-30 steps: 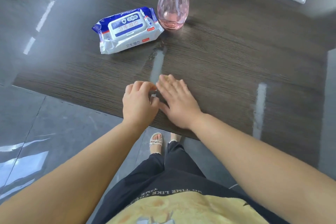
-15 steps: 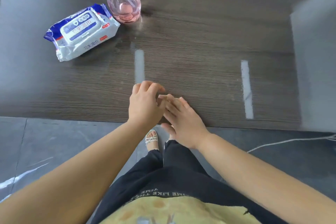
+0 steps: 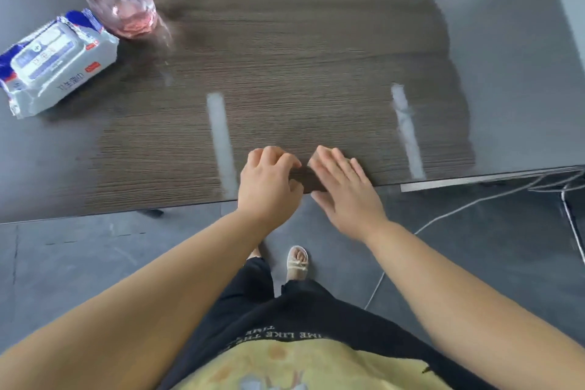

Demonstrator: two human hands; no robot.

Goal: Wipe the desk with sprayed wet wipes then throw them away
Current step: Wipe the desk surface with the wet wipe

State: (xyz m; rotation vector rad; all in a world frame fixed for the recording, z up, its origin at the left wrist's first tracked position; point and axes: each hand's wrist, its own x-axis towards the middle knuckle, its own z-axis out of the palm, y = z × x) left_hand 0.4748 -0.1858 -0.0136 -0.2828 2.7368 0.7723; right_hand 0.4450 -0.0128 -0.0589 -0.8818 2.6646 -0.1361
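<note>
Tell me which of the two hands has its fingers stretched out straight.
The right hand: its fingers lie straight and flat at the desk edge. The left hand beside it has its fingers curled.

Your desk is a dark, glossy wood-grain top with two pale streaks running toward its front edge. On its far left a blue-and-white wet-wipes pack lies flat. A pink spray bottle with an orange cap stands just beside it, farther back.
</note>
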